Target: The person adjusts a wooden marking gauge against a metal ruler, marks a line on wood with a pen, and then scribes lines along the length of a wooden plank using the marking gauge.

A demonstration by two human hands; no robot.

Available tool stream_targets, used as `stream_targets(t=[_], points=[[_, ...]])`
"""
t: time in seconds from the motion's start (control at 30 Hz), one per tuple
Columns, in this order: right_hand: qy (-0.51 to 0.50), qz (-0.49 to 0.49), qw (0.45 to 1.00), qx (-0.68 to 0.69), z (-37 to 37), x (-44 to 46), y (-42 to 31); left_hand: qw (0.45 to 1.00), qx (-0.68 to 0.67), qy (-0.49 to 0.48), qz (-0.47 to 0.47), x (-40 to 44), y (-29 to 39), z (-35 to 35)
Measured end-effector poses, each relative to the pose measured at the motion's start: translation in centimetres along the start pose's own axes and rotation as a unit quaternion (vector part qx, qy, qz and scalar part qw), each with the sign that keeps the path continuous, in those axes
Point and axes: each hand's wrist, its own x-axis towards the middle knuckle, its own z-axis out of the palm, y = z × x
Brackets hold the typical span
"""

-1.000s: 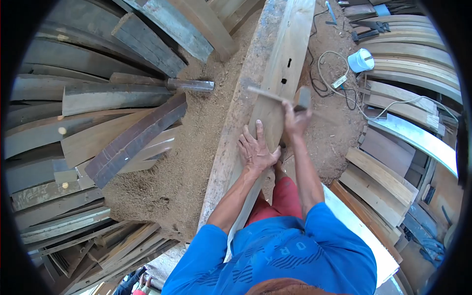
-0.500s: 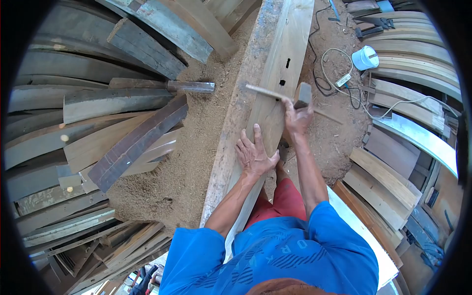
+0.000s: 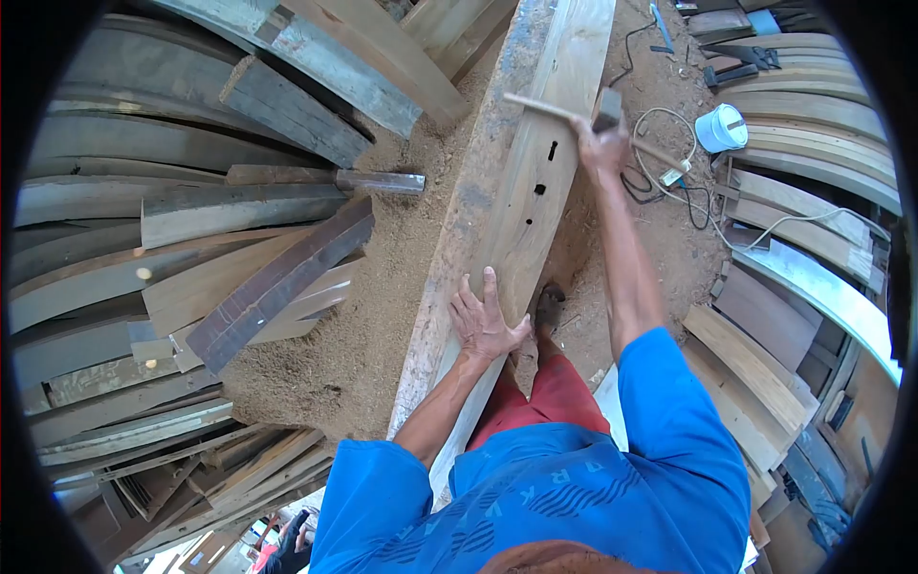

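Observation:
A long pale wooden board (image 3: 528, 182) with two dark slots and a small round hole lies on a worn, stained bench (image 3: 457, 222). My left hand (image 3: 483, 320) rests on the board below the holes, fingers spread. Farther up, by the board's right edge, my right hand (image 3: 604, 153) is closed round a wooden marking gauge. The gauge's block (image 3: 608, 109) sits beside the fingers, and its thin stem crosses over the board. Part of the tool is hidden by my hand and slightly blurred.
Stacked planks (image 3: 239, 215) fill the left, and more boards (image 3: 746, 354) line the right. Sawdust (image 3: 382, 287) covers the ground. A white bucket (image 3: 719, 129) and a power strip (image 3: 675, 174) with cables are at the right. A person (image 3: 284, 547) shows at the bottom left.
My right hand has moved up along the board with the gauge, uncovering the small round hole. My left hand has shifted slightly down and left in view, still spread on the board.

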Motion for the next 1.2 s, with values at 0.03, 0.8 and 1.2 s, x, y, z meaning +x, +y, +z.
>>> stream_targets(t=[0.03, 0.8, 1.2], points=[[-0.009, 0.017, 1.000, -0.022, -0.3, -1.5, -0.2, 1.000, 0.003, 0.003, -0.001, 0.2, 0.0, 0.0], [-0.034, 0.033, 0.997, -0.055, -1.3, -5.6, 0.4, 1.000, 0.023, -0.011, -0.007, 0.1, 0.1, 0.0], [-0.008, 0.030, 0.999, -0.042, -6.6, -36.1, 0.1, 0.997, -0.069, -0.016, -0.018, -13.7, -6.6, -0.9]])
